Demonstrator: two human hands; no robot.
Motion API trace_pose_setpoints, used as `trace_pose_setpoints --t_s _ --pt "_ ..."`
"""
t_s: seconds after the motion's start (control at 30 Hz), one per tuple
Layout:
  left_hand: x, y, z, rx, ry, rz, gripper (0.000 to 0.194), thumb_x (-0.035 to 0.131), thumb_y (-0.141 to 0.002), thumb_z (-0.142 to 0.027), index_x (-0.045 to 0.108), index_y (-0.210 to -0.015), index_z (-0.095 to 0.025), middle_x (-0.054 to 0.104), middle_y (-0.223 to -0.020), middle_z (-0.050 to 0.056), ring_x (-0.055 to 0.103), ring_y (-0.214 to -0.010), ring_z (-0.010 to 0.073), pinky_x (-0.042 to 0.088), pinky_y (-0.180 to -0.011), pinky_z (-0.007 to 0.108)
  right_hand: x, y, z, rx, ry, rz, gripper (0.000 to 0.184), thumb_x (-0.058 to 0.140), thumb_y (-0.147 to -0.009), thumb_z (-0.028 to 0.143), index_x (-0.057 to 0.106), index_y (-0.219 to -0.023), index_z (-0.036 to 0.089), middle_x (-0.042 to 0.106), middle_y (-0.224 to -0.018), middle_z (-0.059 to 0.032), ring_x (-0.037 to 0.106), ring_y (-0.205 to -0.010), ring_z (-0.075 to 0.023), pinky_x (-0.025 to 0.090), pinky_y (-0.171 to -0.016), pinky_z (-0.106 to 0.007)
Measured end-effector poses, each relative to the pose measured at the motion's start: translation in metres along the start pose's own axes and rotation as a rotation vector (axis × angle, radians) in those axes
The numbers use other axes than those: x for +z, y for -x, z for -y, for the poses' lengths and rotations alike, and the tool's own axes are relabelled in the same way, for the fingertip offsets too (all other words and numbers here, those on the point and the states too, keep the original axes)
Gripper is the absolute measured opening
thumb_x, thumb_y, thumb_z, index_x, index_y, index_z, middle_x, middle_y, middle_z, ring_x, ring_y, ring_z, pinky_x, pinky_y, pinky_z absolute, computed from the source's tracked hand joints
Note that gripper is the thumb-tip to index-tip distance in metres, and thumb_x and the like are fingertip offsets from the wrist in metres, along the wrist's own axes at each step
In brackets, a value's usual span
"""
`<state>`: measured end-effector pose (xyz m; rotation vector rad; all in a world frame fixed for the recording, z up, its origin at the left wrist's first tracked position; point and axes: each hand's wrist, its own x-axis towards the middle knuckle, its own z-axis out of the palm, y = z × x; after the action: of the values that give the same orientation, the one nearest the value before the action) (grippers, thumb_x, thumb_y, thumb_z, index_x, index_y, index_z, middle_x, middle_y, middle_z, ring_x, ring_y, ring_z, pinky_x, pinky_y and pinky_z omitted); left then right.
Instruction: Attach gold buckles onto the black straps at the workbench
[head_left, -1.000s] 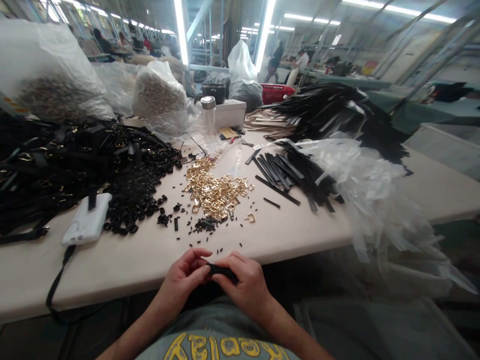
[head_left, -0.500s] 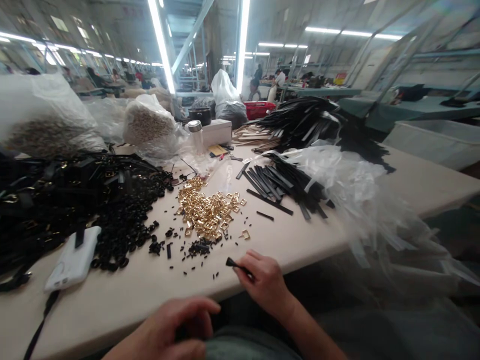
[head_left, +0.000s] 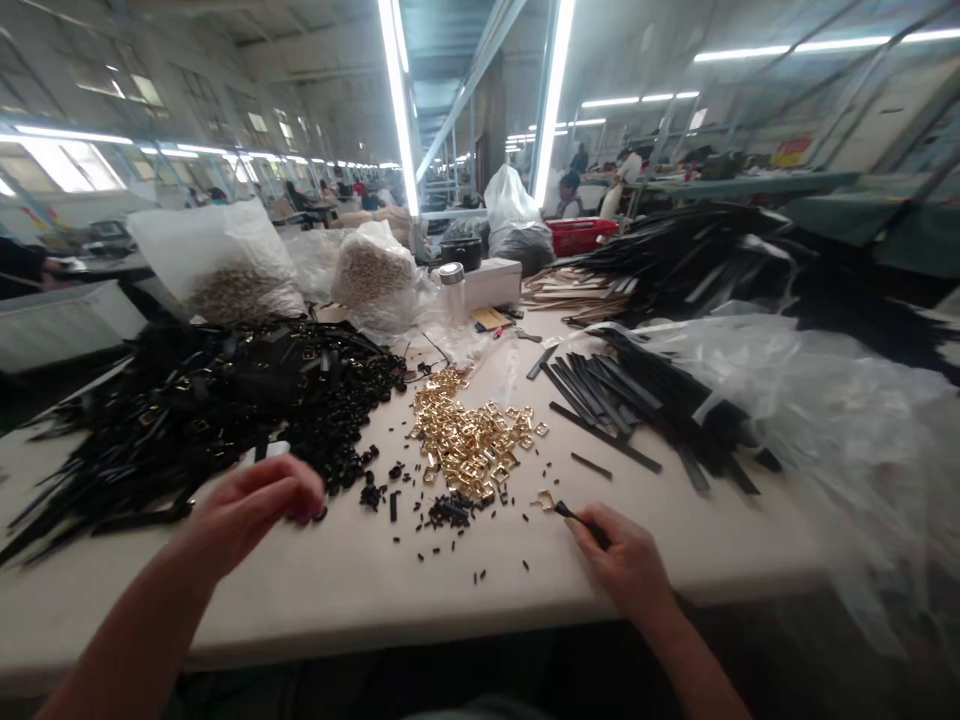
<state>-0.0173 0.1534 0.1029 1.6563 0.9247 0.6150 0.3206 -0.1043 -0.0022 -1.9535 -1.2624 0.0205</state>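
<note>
A black strap is pinched in the right hand over the table, its tip just beside a loose gold buckle. The left hand, fingers bent together, is near the black heap; I cannot tell whether it grips anything. Gold buckles lie piled between.

Scene is lit by overhead tube lights, clipped to white; left windows are also blown out. Space under table is lost in shadow. Frame edges are stretched, plastic sheeting at right blurred.
</note>
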Motion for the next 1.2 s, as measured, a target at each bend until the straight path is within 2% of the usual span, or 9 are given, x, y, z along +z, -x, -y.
trace_pose_setpoints --t_s 0.07,0.17,0.23,0.37,0.53,0.77,0.87,1.0,1.2 --pt "0.005 -0.032 -0.001 0.014 -0.089 0.085 0.032 0.067 -0.073 -0.051 0.069 -0.077 -0.019 0.071 -0.076 0.007 0.064 -0.071 0.0199 0.051 -0.065 0.029 0.001 0.001 -0.001 -0.023 0.032 0.007 0.029 0.049 -0.090 0.037 0.056 -0.067 0.021 0.056 -0.060 0.0023 0.055 -0.055 -0.0134 0.040 -0.056 -0.023" --pt "0.023 -0.088 0.007 0.095 -0.362 0.157 0.034 0.059 -0.076 -0.049 0.069 -0.084 -0.018 0.072 -0.079 0.006 0.066 -0.075 0.0208 0.052 -0.067 0.029 0.001 0.002 -0.001 -0.059 0.079 -0.006 0.030 0.047 -0.091 0.039 0.056 -0.069 0.021 0.057 -0.060 0.0016 0.056 -0.055 -0.0134 0.041 -0.055 -0.023" --pt "0.033 -0.125 0.015 0.140 -0.555 0.098 0.031 0.054 -0.078 -0.044 0.070 -0.088 -0.018 0.072 -0.081 0.005 0.066 -0.076 0.0202 0.052 -0.068 0.028 0.003 0.003 -0.003 -0.092 0.117 -0.039 0.031 0.045 -0.093 0.039 0.057 -0.070 0.021 0.059 -0.062 0.0004 0.058 -0.056 -0.0140 0.041 -0.055 -0.023" --pt "0.041 -0.185 0.026 0.159 -0.748 -0.060 0.023 0.056 -0.077 -0.028 0.071 -0.091 -0.018 0.072 -0.088 0.006 0.065 -0.084 0.0217 0.049 -0.080 0.031 0.009 0.006 -0.008 -0.141 0.163 -0.079 0.034 0.043 -0.095 0.041 0.059 -0.072 0.021 0.059 -0.063 -0.0006 0.058 -0.055 -0.0142 0.042 -0.055 -0.023" --pt "0.051 -0.230 0.031 0.183 -0.969 -0.126 0.023 0.062 -0.078 -0.022 0.070 -0.098 -0.016 0.068 -0.105 0.011 0.060 -0.104 0.0249 0.042 -0.096 0.037 0.013 0.009 -0.014 -0.123 0.154 -0.068 0.035 0.043 -0.096 0.044 0.061 -0.076 0.021 0.060 -0.064 -0.0015 0.058 -0.057 -0.0145 0.043 -0.055 -0.022" --pt "0.067 -0.242 0.040 0.185 -1.121 -0.060 0.020 0.062 -0.086 -0.030 0.066 -0.098 -0.014 0.066 -0.106 0.009 0.059 -0.104 0.0229 0.043 -0.096 0.044 0.011 0.008 -0.013 -0.138 0.170 -0.056 0.033 0.044 -0.096 0.041 0.060 -0.076 0.021 0.059 -0.063 -0.0001 0.058 -0.054 -0.0136 0.043 -0.053 -0.022" --pt "0.062 -0.236 0.040 0.195 -1.141 -0.038 0.021 0.062 -0.085 -0.028 0.066 -0.100 -0.013 0.067 -0.103 0.010 0.061 -0.101 0.0230 0.045 -0.093 0.042 0.010 0.008 -0.013 -0.131 0.172 -0.044 0.030 0.044 -0.095 0.040 0.060 -0.078 0.022 0.061 -0.065 -0.0004 0.059 -0.055 -0.0143 0.044 -0.054 -0.023" --pt "0.054 -0.226 0.038 0.227 -1.146 0.007 0.022 0.065 -0.075 -0.021 0.068 -0.096 -0.017 0.069 -0.099 0.010 0.063 -0.097 0.0246 0.046 -0.085 0.033 0.014 0.010 -0.016 -0.132 0.182 -0.065 0.028 0.045 -0.095 0.040 0.060 -0.079 0.022 0.061 -0.066 -0.0004 0.061 -0.057 -0.0158 0.043 -0.054 -0.025" --pt "0.058 -0.219 0.039 0.281 -1.132 0.087 0.024 0.065 -0.070 -0.020 0.069 -0.094 -0.022 0.071 -0.088 0.005 0.065 -0.086 0.0236 0.045 -0.073 0.027 0.013 0.009 -0.013 -0.140 0.189 -0.067 0.027 0.045 -0.095 0.039 0.059 -0.079 0.023 0.061 -0.066 -0.0002 0.061 -0.058 -0.0164 0.042 -0.055 -0.025"
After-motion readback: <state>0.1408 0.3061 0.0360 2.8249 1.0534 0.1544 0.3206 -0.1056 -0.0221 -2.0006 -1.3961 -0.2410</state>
